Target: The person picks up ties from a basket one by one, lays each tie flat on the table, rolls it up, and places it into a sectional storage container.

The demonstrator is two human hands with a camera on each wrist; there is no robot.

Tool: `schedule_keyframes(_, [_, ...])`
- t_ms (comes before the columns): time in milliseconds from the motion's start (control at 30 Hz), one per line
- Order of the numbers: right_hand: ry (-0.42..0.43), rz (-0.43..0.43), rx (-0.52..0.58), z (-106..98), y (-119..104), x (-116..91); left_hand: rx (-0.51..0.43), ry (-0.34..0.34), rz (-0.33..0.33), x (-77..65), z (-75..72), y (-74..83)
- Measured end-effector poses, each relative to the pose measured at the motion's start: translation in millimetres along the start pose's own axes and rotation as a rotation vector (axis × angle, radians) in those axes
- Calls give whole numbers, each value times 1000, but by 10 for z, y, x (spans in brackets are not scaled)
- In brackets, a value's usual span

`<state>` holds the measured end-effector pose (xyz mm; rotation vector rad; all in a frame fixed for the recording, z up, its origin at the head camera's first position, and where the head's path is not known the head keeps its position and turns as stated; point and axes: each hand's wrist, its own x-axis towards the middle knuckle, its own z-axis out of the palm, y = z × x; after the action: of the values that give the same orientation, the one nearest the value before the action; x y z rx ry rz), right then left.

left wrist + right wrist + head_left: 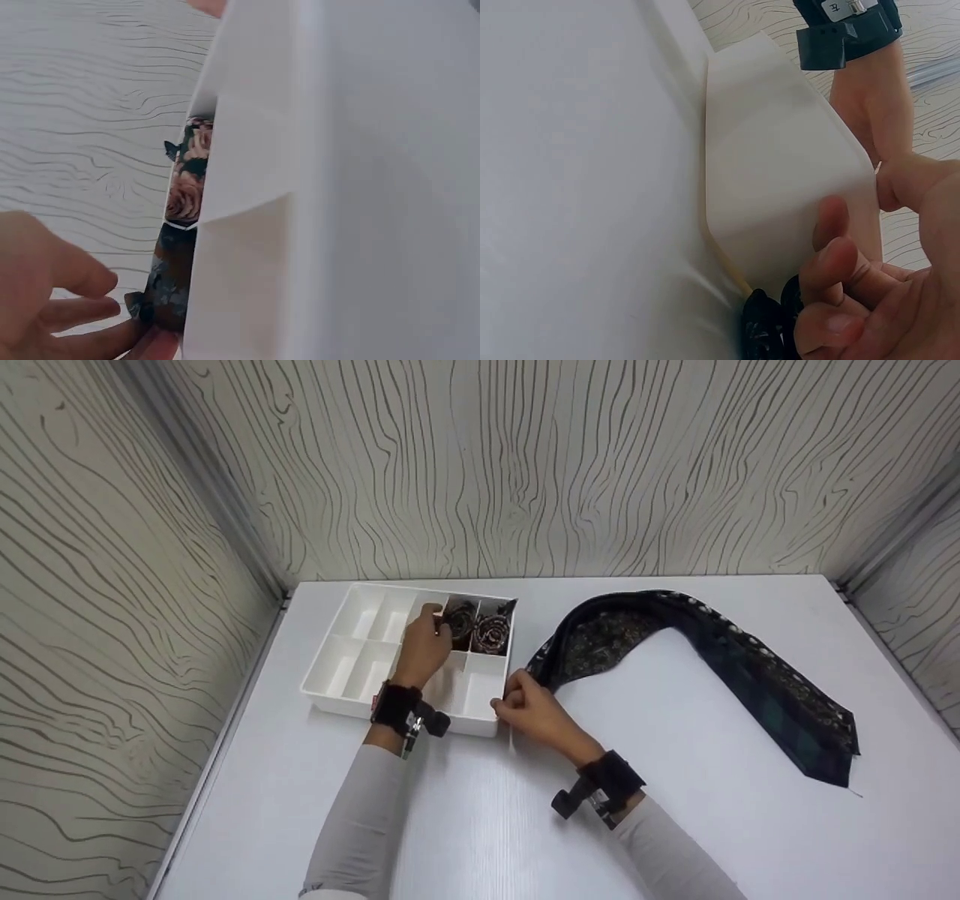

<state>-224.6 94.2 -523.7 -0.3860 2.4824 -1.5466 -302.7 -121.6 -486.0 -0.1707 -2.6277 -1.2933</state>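
Left side: a pale wall panel (pixel 82 622) with wavy brown grain stood beside the white tabletop (pixel 465 825).
Tray: the shallow, divided white plastic tray (pixel 341 706) sat toward the tabletop's back left.
My left arm: a light grey sleeve (pixel 356 821) and a black wrist strap (pixel 397 705) covered part of it.
My left hand: my left hand (pixel 424 652) reached over the tray, fingers loose and unclenched, thumb apart, fingertips touching a dark brown-and-blue fabric roll (pixel 460 622).
Rolls: that one filled a back-row compartment; just right of it, in the corner compartment, sat a dark floral fabric roll with pink roses (pixel 492 634).
My right hand: my right hand (pixel 540 712) was at the tray's right edge, fingers bent, near the tie's end; I could not tell whether it grasped anything.
Tie: the long dark green-and-navy necktie with floral patterning (pixel 757 690) lay arched across the tabletop, right of the tray.
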Motion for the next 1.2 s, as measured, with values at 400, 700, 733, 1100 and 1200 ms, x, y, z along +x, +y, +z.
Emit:
schedule_keyframes(400, [0, -76, -77, -125, 108, -69, -50, -102, -20, -54, -133, -66])
schedule_keyframes(700, [269, -54, -331, -345, 175, -282, 87, -49, 136, -98, -96, -137])
schedule_keyframes(733, [258, -35, -378, -360, 189, -297, 94, -62, 129, -97, -100, -134])
schedule_keyframes(1100, [247, -42, -432, -354, 309, -464, 1, -45, 207, -539, -82, 290])
schedule_keyframes(1200, [241, -90, -388, -329, 260, -537, -67, -159, 242, -823, 2, 444])
